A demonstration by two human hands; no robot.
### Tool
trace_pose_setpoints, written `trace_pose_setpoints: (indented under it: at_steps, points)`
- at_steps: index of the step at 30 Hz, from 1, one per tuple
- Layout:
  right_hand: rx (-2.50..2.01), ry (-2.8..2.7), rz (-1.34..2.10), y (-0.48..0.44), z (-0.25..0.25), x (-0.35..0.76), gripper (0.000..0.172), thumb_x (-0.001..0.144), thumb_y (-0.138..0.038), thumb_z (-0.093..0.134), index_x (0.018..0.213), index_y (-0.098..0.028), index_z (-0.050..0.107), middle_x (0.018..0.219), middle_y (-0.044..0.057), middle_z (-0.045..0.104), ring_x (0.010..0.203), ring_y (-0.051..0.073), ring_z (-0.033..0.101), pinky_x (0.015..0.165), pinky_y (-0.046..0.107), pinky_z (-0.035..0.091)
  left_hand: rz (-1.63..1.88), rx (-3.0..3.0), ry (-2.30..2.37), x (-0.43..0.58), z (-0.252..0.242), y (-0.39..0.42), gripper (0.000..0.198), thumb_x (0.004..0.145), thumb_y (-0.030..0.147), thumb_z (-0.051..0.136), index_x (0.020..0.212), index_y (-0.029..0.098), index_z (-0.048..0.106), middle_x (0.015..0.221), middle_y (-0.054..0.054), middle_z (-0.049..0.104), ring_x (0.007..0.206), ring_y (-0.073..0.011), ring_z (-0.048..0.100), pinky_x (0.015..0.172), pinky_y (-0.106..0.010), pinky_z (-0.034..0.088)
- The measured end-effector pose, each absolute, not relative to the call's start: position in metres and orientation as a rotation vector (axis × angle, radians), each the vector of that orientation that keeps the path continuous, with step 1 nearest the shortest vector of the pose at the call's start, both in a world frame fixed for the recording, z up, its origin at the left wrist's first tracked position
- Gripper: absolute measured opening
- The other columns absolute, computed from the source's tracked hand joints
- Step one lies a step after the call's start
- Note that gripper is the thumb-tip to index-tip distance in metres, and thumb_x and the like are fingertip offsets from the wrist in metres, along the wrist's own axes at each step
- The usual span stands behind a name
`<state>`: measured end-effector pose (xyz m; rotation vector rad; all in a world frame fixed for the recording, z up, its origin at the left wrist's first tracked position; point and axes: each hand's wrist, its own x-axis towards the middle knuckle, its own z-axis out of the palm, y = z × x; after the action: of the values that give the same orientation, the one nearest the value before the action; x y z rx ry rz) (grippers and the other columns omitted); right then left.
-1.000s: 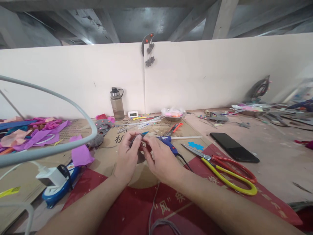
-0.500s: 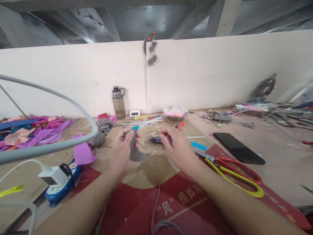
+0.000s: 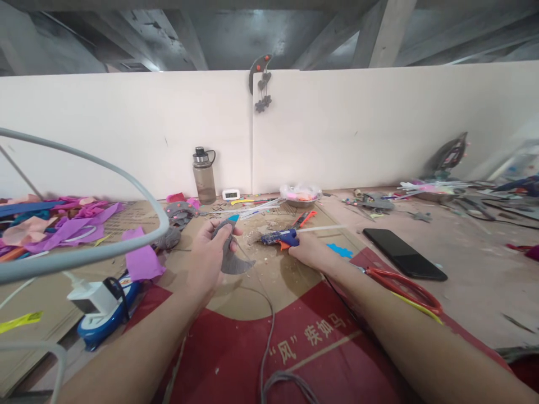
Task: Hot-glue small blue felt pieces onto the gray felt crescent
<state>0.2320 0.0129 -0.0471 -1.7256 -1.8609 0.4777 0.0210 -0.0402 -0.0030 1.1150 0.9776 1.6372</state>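
Observation:
My left hand (image 3: 213,247) pinches a grey crescent-shaped piece (image 3: 236,264) with a blue tip at its upper end. A strand of grey yarn (image 3: 272,320) runs over the red and brown cardboard below it. My right hand (image 3: 306,249) is closed round the handle of a blue and orange glue gun (image 3: 280,238), whose nozzle end points left, towards the crescent. A white glue stick (image 3: 322,228) sticks out behind the gun. Just right of my right hand lies a blue cut-out shape (image 3: 340,250).
Red and yellow scissors (image 3: 406,286) lie partly under my right forearm, beside a black phone (image 3: 403,253). A bottle (image 3: 204,177) and a bowl (image 3: 300,195) stand at the back. A power strip (image 3: 105,320) and felt scraps (image 3: 63,224) are at left.
My right hand has taken hold of the glue gun and shifted slightly right and down. My left hand still holds the crescent in nearly the same place.

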Motion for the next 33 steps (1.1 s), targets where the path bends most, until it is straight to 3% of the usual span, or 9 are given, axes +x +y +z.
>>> trace_pose_setpoints:
  at_steps: [3, 7, 12, 15, 20, 28, 33]
  points:
    - [-1.677, -1.733, 0.554, 0.014, -0.041, 0.233, 0.005, 0.065, -0.018, 0.055, 0.064, -0.022, 0.052, 0.052, 0.001, 0.057, 0.045, 0.018, 0.055, 0.043, 0.027, 0.035, 1.646, 1.133, 0.971, 0.018, -0.003, -0.04, 0.021, 0.071, 0.033, 0.066, 0.079, 0.017, 0.054, 0.077, 0.0, 0.065, 0.05, -0.0052, 0.049, 0.048, -0.019, 0.035]
    - [-1.313, -1.54, 0.705, -0.002, -0.027, 0.224, 0.012, 0.073, -0.022, 0.052, 0.085, -0.022, 0.051, 0.06, -0.001, 0.059, 0.055, 0.018, 0.059, 0.054, 0.029, 0.043, 1.678, 1.148, 0.984, 0.014, -0.003, -0.038, 0.02, 0.072, 0.033, 0.065, 0.078, 0.017, 0.055, 0.076, -0.001, 0.065, 0.049, -0.0053, 0.048, 0.047, -0.019, 0.034]
    - [-0.884, -1.551, 0.898, -0.032, -0.014, 0.207, 0.025, 0.082, -0.032, 0.053, 0.103, -0.02, 0.051, 0.095, 0.005, 0.064, 0.06, 0.013, 0.055, 0.059, 0.028, 0.047, 1.687, 1.111, 1.001, 0.009, -0.003, -0.034, 0.022, 0.072, 0.034, 0.065, 0.077, 0.016, 0.054, 0.074, -0.001, 0.064, 0.049, -0.0055, 0.047, 0.046, -0.019, 0.033]
    - [-0.914, -1.666, 0.777, -0.04, -0.017, 0.203, 0.024, 0.085, -0.034, 0.052, 0.104, -0.02, 0.052, 0.093, 0.005, 0.064, 0.063, 0.013, 0.055, 0.062, 0.029, 0.047, 1.671, 1.107, 1.037, 0.01, -0.005, -0.033, 0.022, 0.071, 0.034, 0.066, 0.077, 0.016, 0.055, 0.072, -0.001, 0.063, 0.049, -0.0059, 0.046, 0.045, -0.019, 0.033]
    - [-0.959, -1.855, 0.507, -0.044, -0.02, 0.202, 0.022, 0.089, -0.034, 0.05, 0.104, -0.019, 0.056, 0.098, 0.007, 0.064, 0.086, 0.02, 0.059, 0.08, 0.034, 0.046, 1.667, 1.149, 1.07, 0.013, -0.006, -0.035, 0.02, 0.072, 0.034, 0.065, 0.077, 0.016, 0.057, 0.072, -0.002, 0.063, 0.05, -0.0067, 0.046, 0.046, -0.019, 0.033]
    - [-0.956, -1.953, 0.323, -0.044, -0.023, 0.199, 0.026, 0.09, -0.032, 0.046, 0.112, -0.018, 0.053, 0.104, 0.01, 0.064, 0.095, 0.024, 0.059, 0.086, 0.038, 0.045, 1.644, 1.197, 1.101, 0.016, -0.003, -0.038, 0.014, 0.077, 0.03, 0.06, 0.075, 0.016, 0.057, 0.073, -0.002, 0.062, 0.051, -0.0068, 0.045, 0.047, -0.02, 0.032]
    - [-0.982, -1.968, 0.258, -0.043, -0.025, 0.198, 0.032, 0.091, -0.033, 0.046, 0.118, -0.019, 0.05, 0.112, 0.011, 0.063, 0.101, 0.026, 0.058, 0.089, 0.04, 0.044, 1.652, 1.211, 1.115, 0.018, -0.001, -0.04, 0.012, 0.078, 0.028, 0.059, 0.074, 0.017, 0.056, 0.064, 0.001, 0.058, 0.05, -0.0076, 0.045, 0.048, -0.02, 0.032]
